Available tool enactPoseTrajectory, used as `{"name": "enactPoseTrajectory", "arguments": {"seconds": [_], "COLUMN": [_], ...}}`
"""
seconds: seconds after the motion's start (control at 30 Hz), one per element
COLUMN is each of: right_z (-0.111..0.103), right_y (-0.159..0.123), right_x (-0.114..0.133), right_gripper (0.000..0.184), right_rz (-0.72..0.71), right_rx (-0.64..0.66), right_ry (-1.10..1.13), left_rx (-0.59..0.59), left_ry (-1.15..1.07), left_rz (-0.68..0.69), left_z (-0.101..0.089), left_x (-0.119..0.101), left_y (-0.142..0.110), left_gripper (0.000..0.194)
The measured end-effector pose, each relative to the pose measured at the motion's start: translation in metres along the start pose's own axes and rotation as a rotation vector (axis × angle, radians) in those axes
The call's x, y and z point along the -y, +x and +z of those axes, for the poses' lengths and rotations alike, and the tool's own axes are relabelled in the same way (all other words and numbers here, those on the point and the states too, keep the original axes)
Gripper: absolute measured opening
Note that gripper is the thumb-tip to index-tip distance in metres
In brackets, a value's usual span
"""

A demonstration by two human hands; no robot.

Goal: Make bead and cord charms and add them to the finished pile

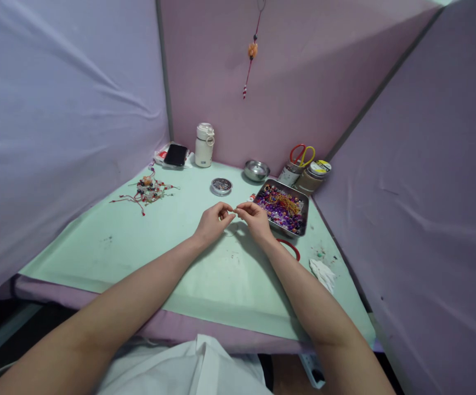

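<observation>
My left hand (214,220) and my right hand (255,219) meet fingertip to fingertip over the middle of the pale green table (147,241). Both pinch something tiny between thumb and forefinger; it is too small to name. Just right of my right hand stands a metal tray (282,207) filled with purple and mixed beads and orange thread. A red ring-shaped cord (290,247) lies by my right wrist.
A pile of finished beaded strings (149,190) lies at the left. At the back are a small round tin (221,186), a steel bowl (256,170), a white bottle (204,145), a phone (175,155), and jars with scissors (302,154). Crumpled tissue (322,272) lies right.
</observation>
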State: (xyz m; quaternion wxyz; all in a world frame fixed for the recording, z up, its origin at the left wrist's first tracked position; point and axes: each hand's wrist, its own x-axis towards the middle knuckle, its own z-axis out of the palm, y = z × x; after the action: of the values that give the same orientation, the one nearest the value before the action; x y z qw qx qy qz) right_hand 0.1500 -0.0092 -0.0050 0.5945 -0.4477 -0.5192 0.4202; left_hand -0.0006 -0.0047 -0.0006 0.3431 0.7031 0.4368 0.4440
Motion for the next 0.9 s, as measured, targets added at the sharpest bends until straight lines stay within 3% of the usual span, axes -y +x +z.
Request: {"name": "enactPoseTrajectory", "arguments": {"seconds": [0.17,0.33,0.43,0.67,0.9], "right_z": [0.003,0.004,0.004,0.001,-0.002], "right_y": [-0.002,-0.002,-0.001,0.000,0.001], "right_x": [-0.001,-0.005,-0.008,-0.011,-0.014], "right_gripper": [0.020,0.018,0.020,0.024,0.028], "right_rz": [0.026,0.065,0.103,0.254,0.304], "right_rx": [0.017,0.019,0.034,0.067,0.121], "right_ry": [0.040,0.083,0.123,0.329,0.425], "left_rx": [-0.079,-0.106,-0.102,-0.096,-0.077], "left_ry": [0.198,0.356,0.373,0.173,0.075], "left_rz": [0.209,0.304,0.307,0.242,0.188], "left_z": [-0.002,-0.001,-0.002,-0.002,0.000], "left_x": [0.000,0.004,0.004,-0.002,0.001], "left_y": [-0.001,-0.001,-0.001,-0.001,0.001], "left_gripper": [0.010,0.010,0.011,0.009,0.008]}}
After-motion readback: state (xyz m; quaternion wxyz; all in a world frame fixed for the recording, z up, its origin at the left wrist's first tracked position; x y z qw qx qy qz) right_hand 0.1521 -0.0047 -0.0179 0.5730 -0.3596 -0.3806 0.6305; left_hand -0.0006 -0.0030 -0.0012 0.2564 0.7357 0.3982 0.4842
